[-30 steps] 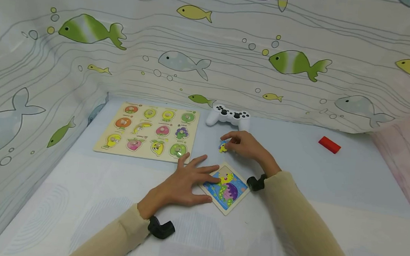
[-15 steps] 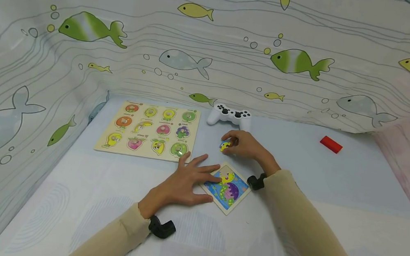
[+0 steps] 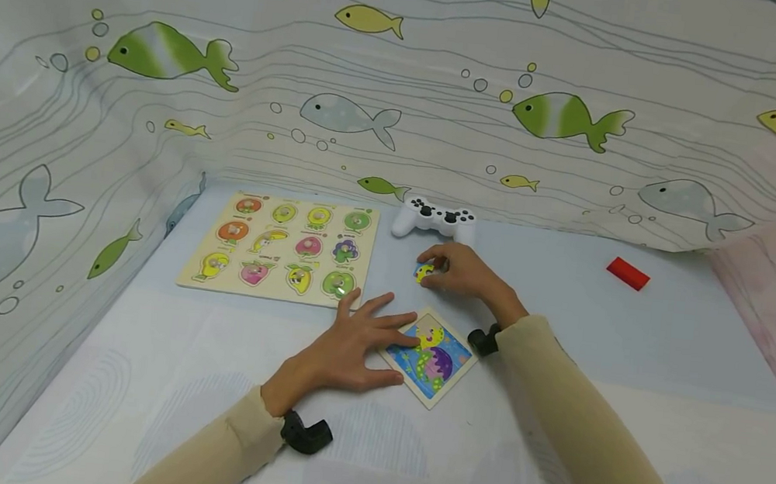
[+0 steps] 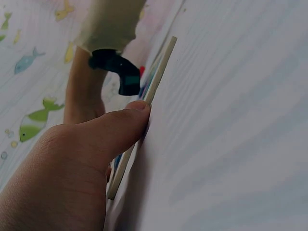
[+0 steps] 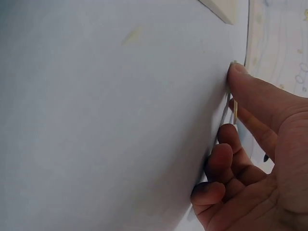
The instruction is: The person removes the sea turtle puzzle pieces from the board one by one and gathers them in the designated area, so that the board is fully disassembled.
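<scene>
My right hand [image 3: 458, 272] pinches a small blue and yellow puzzle piece [image 3: 423, 273] between thumb and fingers, low over the table beyond the small puzzle board. In the right wrist view the piece shows only as a thin edge [image 5: 236, 111] behind the thumb, with the other fingers curled near the table surface. My left hand [image 3: 350, 347] lies with spread fingers over the left corner of the small jigsaw board [image 3: 438, 364], which shows a yellow, green and purple creature on blue. The left wrist view has the left thumb [image 4: 127, 120] against the board's pale edge.
A wooden fruit peg puzzle [image 3: 289, 252] lies at the back left, close to my left fingertips. Behind my right hand sits a white game controller [image 3: 435, 219]. A red block [image 3: 628, 274] lies at the right. Fish-printed cloth [image 3: 455, 124] rises behind the table.
The puzzle piece has turned in my right fingers, showing its yellow part differently. The right hand shifts very slightly; my left hand and the board stay nearly in place.
</scene>
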The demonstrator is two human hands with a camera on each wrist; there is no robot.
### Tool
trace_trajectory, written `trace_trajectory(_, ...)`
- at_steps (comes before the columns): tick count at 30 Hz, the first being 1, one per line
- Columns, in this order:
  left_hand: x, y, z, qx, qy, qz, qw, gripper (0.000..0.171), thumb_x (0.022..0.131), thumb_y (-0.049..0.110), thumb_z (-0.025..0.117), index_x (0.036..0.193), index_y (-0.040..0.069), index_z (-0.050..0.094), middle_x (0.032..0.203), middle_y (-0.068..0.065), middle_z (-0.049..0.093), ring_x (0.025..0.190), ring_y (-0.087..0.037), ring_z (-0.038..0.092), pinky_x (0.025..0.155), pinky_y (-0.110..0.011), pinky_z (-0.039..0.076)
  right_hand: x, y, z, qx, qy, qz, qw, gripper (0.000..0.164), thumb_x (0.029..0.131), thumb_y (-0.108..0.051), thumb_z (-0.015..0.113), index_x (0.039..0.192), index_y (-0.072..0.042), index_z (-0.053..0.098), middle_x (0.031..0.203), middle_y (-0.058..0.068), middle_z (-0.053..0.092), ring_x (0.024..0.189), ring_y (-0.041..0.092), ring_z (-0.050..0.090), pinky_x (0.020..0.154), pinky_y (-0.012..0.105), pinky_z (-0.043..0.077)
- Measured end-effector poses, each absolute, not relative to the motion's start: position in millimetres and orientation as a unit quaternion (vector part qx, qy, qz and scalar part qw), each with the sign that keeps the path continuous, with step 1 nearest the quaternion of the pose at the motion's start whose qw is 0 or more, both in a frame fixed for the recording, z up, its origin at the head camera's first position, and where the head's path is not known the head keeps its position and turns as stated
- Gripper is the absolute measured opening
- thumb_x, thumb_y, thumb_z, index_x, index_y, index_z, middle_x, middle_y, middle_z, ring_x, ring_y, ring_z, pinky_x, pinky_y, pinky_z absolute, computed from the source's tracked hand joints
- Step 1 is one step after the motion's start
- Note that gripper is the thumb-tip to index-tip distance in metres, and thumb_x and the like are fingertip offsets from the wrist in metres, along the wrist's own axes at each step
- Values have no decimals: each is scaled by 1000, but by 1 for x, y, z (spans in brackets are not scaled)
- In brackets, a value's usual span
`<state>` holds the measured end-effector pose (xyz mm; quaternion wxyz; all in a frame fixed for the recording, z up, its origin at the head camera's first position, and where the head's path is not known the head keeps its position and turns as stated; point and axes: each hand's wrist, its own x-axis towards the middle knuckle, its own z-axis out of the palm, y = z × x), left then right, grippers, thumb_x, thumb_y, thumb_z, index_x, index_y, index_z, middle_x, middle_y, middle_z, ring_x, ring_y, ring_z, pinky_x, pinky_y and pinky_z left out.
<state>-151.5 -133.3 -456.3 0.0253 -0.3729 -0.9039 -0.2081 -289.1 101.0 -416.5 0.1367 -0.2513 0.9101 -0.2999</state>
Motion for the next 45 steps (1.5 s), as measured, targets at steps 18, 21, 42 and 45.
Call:
trace_trajectory(18, -148, -132, -456, -369, -907, -204, 13, 53, 90, 63, 62, 138, 40, 62, 159, 13, 44, 156, -33, 26, 118, -72, 5, -296, 95, -419, -231, 922, -280, 136, 41, 93, -24, 73, 134, -17, 68, 97, 8, 67, 82, 19, 54, 71, 29, 44)
trace_trajectory(21, -148, -132, -455, -370, -907, -201, 13, 53, 90, 63, 61, 138, 40, 62, 159, 12, 44, 156, -33, 26, 118, -72, 5, -297, 95, -420, -228, 922, -281, 134, 40, 94, -24, 73, 134, -17, 68, 89, 7, 65, 77, 17, 52, 68, 28, 41)
trace_trajectory(42, -150, -133, -457, -372, -905, -206, 21, 54, 89, 63, 63, 138, 40, 62, 158, 10, 47, 156, -34, 27, 117, -73, 5, -297, 91, -420, -225, 926, -275, 127, 40, 94, -23, 73, 134, -17, 68, 80, 3, 59, 72, 15, 48, 64, 27, 37)
trace_trajectory(45, -151, -134, -457, -372, -905, -205, 23, 53, 89, 62, 63, 137, 39, 63, 158, 10, 48, 156, -34, 27, 117, -73, 5, -297, 91, -418, -229, 925, -275, 128, 40, 95, -23, 72, 134, -16, 68, 76, 3, 57, 69, 15, 46, 63, 27, 36)
